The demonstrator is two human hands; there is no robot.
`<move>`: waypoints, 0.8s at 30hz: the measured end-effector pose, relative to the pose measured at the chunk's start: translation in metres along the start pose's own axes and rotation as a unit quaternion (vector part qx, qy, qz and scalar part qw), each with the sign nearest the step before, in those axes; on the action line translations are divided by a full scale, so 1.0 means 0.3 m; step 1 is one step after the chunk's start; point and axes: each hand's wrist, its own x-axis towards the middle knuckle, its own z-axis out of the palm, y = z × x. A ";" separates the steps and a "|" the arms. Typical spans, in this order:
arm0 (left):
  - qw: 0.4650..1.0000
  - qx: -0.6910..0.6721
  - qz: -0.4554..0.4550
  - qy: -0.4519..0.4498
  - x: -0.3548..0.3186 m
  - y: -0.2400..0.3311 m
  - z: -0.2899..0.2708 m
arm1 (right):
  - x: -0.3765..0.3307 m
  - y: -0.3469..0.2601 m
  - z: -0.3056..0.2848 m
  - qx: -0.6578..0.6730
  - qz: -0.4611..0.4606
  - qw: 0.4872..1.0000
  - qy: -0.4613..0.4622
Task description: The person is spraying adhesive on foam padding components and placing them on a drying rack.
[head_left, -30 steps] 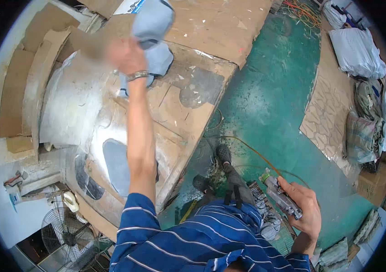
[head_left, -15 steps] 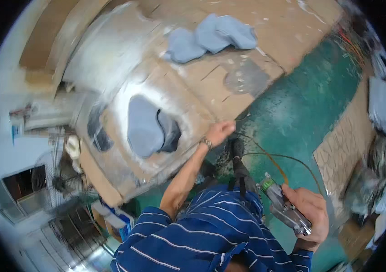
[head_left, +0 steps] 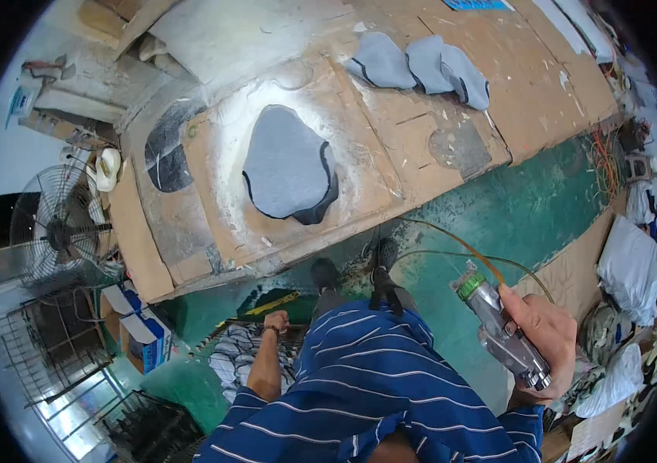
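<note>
my left hand [head_left: 275, 321] has dropped away from the bench [head_left: 529, 62] to my side, curled closed, nothing showing in it — so the grey fabric piece [head_left: 286, 162] lies there untouched — while my right hand [head_left: 548, 332] grips the spray gun [head_left: 489, 305].

The spray gun [head_left: 489, 306] at lower right has a glossy, silvery metal-looking body with a green collar [head_left: 468, 286] that looks like plastic. Left of centre, the large grey piece [head_left: 286, 158] has a matt, cloth-like face and a smoother dark edge; the smaller grey pieces [head_left: 427, 65] at upper right look equally matt. The bench [head_left: 371, 166] is covered in dull brown cardboard, rough with scuffs and whitish residue. The green floor [head_left: 490, 197] has a slight sheen, and the bag [head_left: 631, 272] at right is crinkled, shiny white plastic.
</note>
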 end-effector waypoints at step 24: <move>0.942 -0.156 0.285 0.084 0.154 0.026 -0.234 | -0.025 -0.763 0.441 -0.146 -0.063 0.983 -0.091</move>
